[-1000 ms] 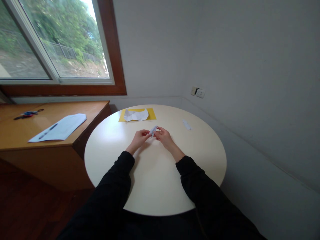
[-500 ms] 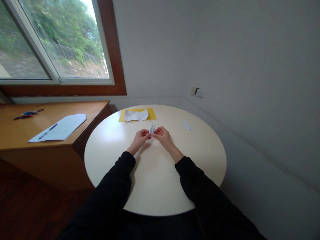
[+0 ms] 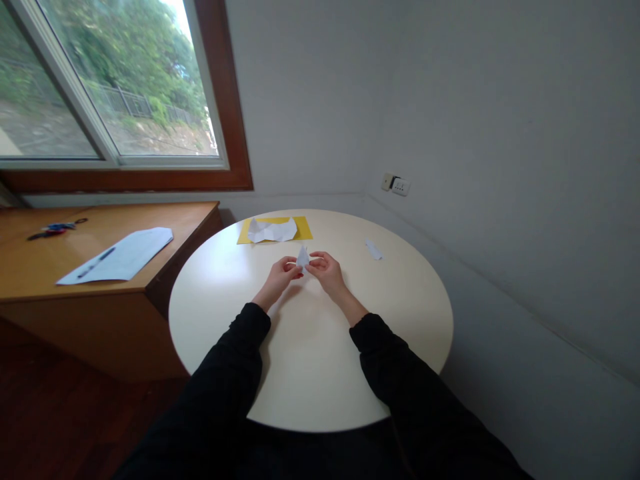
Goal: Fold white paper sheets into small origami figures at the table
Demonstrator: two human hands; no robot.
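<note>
A small folded white paper piece stands between my fingertips above the round cream table. My left hand pinches its left side and my right hand pinches its right side. Both arms wear black sleeves and reach in from the near edge. Its folds are too small to make out.
A yellow sheet with a crumpled white paper on it lies at the table's far edge. A small paper scrap lies to the right. The wooden desk on the left holds a white sheet, a pen and scissors.
The folded paper has turned between my fingers from a slanted sliver to a broader upright shape. My hands have stayed in nearly the same spot.
</note>
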